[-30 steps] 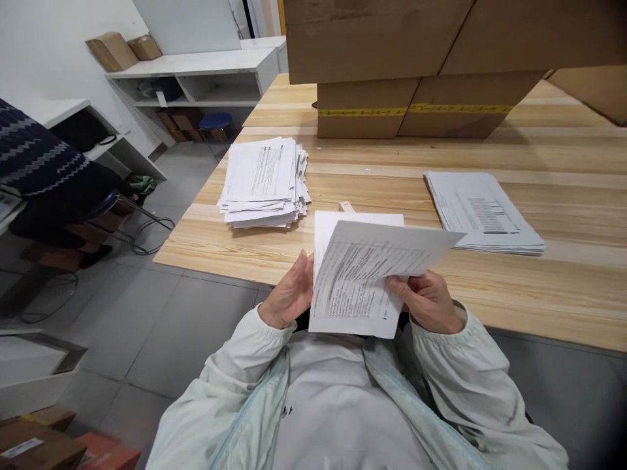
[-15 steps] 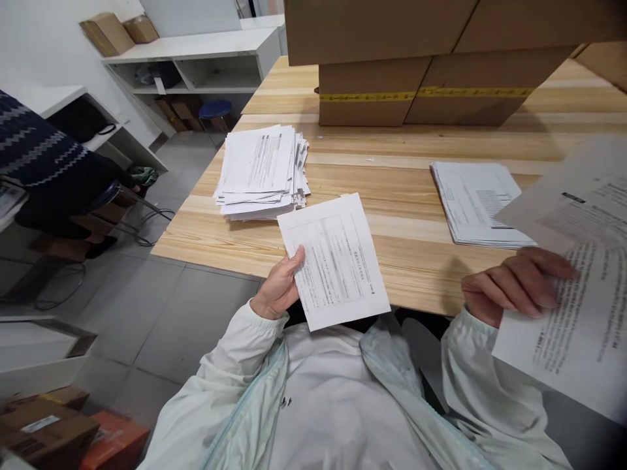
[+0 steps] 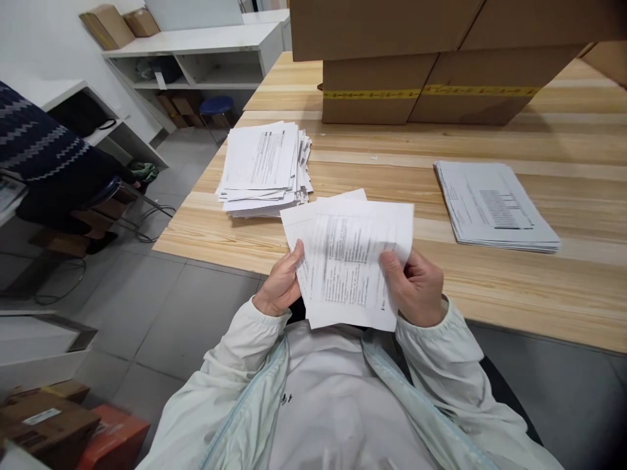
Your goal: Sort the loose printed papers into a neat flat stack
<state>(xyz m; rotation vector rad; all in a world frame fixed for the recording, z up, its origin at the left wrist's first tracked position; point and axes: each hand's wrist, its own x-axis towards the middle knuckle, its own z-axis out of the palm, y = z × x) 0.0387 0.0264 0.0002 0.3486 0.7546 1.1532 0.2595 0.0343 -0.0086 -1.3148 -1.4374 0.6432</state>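
Observation:
Printed paper sheets are held up in front of my chest, one lying over another that shows at the left and top. My left hand grips their left edge, thumb on top and fingers underneath. On the right side, my right hand pinches the front sheet with its thumb on the print. Beyond my left hand, a thick, uneven stack of printed papers lies on the wooden table. A lower, neater pile of papers lies farther right.
Large cardboard boxes with yellow tape stand stacked at the table's back. At left, a person in a patterned sweater sits near white shelving. Cartons and an orange box are at lower left.
My right hand has swung in from the far right with its sheet, which now overlaps the paper in my left hand. My left hand has stayed nearly in place.

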